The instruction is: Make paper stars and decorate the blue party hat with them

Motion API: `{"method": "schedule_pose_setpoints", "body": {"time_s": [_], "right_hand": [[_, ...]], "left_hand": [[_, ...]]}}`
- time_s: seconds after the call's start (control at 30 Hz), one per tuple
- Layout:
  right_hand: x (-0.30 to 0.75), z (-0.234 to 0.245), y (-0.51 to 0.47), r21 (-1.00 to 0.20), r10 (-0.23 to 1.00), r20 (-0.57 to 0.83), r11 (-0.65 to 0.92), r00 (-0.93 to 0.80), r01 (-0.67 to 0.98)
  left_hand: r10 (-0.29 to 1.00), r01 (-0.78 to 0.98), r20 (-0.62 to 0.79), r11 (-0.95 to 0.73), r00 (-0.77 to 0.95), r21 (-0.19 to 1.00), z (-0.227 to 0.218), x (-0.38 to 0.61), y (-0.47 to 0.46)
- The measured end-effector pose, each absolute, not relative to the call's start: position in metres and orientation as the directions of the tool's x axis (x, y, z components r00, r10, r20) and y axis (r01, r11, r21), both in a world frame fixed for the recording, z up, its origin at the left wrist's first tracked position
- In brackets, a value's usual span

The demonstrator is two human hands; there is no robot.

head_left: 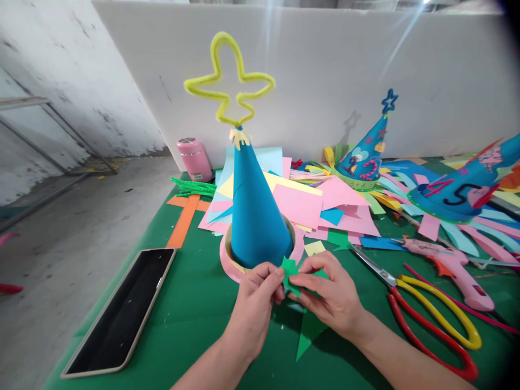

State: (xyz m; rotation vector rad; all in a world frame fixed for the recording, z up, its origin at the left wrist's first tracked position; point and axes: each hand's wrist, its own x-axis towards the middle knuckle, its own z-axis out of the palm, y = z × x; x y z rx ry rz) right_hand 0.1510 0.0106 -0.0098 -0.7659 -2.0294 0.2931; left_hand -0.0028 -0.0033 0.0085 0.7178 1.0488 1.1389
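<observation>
Far left on the green table (pixel 190 309): phone (pixel 122 314) lying flat, screen dark. Past it, orange paper strips (pixel 184 219), crossed; green pipe cleaners (pixel 195 187) in a bunch; pink bottle (pixel 195 160) upright at the back.

Next, blue cone hat (pixel 258 211), upright, pink brim (pixel 225 260) around its base, yellow pipe-cleaner shape (pixel 255 77) on the tip. Looks light and probably tippy with that top; if you take it, go low on the cone, don't squeeze, likely to dent.

Your left hand (pixel 255 298): thumb and curled fingers pinching the left edge of the green paper cutout (pixel 290 273). Cutout is up in front of the hat's base, between your two hands, pointed tips showing. Should be next to weightless, thin, bendy; the points look easiest to crease or tear, so grip the wider middle, flat between finger pads, lightly. Unlikely to slip much.

Your right hand (pixel 333 287): thumb and fingertips pinching the cutout's right side; exact finger contact partly hidden. Below that hand, larger green paper piece (pixel 311 330), flat, low contrast against the table.

Right of you: scissors (pixel 426 314), blades pointing away; solid, take them by the handle loops. Just behind, pink glue gun (pixel 450 265) on its side; nozzle may be hot, so grip only the handle.
</observation>
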Motion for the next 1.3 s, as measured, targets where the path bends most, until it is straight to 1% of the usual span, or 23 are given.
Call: {"method": "schedule_pose_setpoints", "body": {"time_s": [0.07,0.17,0.37,0.53,0.7,0.8,0.9,0.97,1.13,1.3], "right_hand": [[0.154,-0.009,0.012,-0.426,0.600,0.690,0.789,-0.406,0.442],[0.156,-0.008,0.014,-0.394,0.590,0.698,0.789,-0.406,0.471],[0.156,-0.004,0.012,-0.395,0.583,0.701,0.797,-0.411,0.457],[0.156,-0.003,0.012,-0.427,0.601,0.692,0.788,-0.400,0.444],[0.153,-0.004,0.010,-0.507,0.639,0.686,0.763,-0.348,0.402],[0.149,-0.005,0.010,-0.598,0.696,0.656,0.715,-0.291,0.362],[0.145,-0.006,0.009,-0.719,0.777,0.584,0.629,-0.235,0.296],[0.144,-0.006,0.009,-0.776,0.811,0.545,0.584,-0.211,0.239],[0.141,-0.006,0.010,-0.874,0.887,0.431,0.457,-0.169,0.168],[0.139,-0.008,0.011,-0.944,0.938,0.298,0.317,-0.177,0.091]], "left_hand": [[0.949,-0.375,-0.304,0.311,0.078,0.874,0.010,-0.002,-0.003],[0.946,-0.376,-0.311,0.321,0.089,0.869,0.011,-0.002,-0.003],[0.940,-0.338,-0.323,0.340,0.108,0.878,0.009,-0.002,-0.004],[0.943,-0.309,-0.317,0.332,0.102,0.891,0.010,-0.002,-0.004],[0.952,-0.307,-0.291,0.308,0.100,0.901,0.011,-0.002,-0.005],[0.955,-0.320,-0.282,0.296,0.090,0.900,0.011,-0.001,-0.004],[0.955,-0.327,-0.282,0.296,0.089,0.898,0.011,-0.001,-0.004],[0.956,-0.326,-0.279,0.294,0.092,0.898,0.012,-0.001,-0.004],[0.961,-0.314,-0.264,0.278,0.088,0.908,0.010,-0.002,-0.005],[0.965,-0.263,-0.249,0.262,0.081,0.929,0.006,-0.002,-0.005]]}}
